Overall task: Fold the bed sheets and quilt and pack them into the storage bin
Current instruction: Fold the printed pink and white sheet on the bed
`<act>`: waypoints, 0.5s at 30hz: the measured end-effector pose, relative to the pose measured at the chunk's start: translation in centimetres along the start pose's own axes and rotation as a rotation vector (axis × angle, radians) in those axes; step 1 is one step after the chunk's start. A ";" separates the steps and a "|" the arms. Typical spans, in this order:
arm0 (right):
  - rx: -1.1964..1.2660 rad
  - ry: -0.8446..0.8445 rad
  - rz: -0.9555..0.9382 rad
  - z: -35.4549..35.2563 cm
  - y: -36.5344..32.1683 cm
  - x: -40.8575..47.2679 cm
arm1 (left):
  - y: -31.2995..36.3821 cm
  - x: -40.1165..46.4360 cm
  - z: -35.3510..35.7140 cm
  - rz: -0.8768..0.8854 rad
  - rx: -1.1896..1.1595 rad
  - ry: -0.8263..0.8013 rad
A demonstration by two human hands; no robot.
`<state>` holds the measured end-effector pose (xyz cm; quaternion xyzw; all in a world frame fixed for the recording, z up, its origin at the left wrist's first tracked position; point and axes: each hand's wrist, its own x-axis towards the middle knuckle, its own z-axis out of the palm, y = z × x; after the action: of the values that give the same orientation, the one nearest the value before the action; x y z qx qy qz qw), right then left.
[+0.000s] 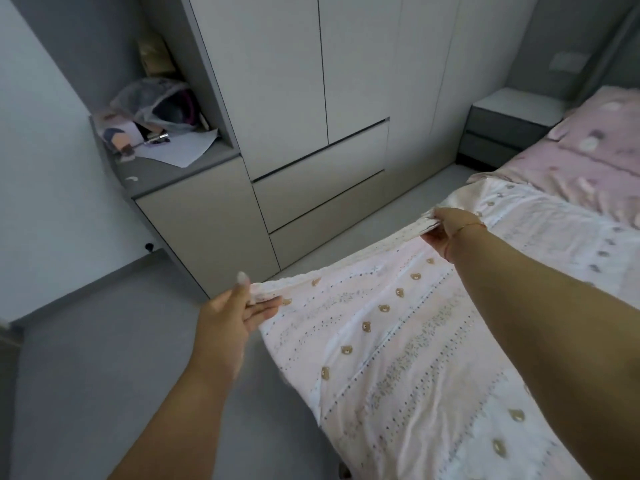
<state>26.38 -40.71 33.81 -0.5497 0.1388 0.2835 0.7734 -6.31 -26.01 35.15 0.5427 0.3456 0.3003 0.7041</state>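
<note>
A pale pink quilt (398,348) with small bear prints and dotted stripes lies spread over the bed at the right. My left hand (239,306) pinches its near corner at the bed's edge, thumb on top and fingers below. Farther along the same edge, my right hand (446,228) grips the quilt's far corner, and the edge is stretched between the two hands. Beyond the quilt a pink bed sheet (581,161) covers the mattress. No storage bin is in view.
A white wardrobe (311,98) with drawers stands across a narrow strip of grey floor (104,375). At the left a low cabinet (194,216) carries papers, a bag and small items. A grey nightstand (509,126) sits beside the bed's head.
</note>
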 end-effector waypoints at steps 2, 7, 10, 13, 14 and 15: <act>-0.016 0.002 0.002 -2.5 0.4 -2.3 | -0.5 -2.7 0.1 -0.032 0.001 -0.001; 0.010 0.031 -0.003 -8.0 0.7 -7.9 | -1.6 -8.5 1.5 -0.061 0.127 0.076; 0.001 0.053 -0.002 -11.2 0.3 -10.9 | -2.0 -11.8 2.5 -0.089 0.118 0.106; 0.000 0.062 -0.022 -13.8 -0.4 -13.4 | -2.7 -14.8 3.3 -0.088 0.151 0.108; -0.002 0.064 -0.022 -14.7 -0.7 -14.1 | -2.9 -15.6 3.6 -0.092 0.162 0.106; -0.006 0.065 -0.014 -15.7 -1.0 -15.0 | -3.1 -16.8 4.0 -0.102 0.168 0.111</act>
<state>16.46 -59.81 36.84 -0.5619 0.1589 0.2604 0.7689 -12.65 -42.39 35.50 0.5641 0.4352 0.2638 0.6503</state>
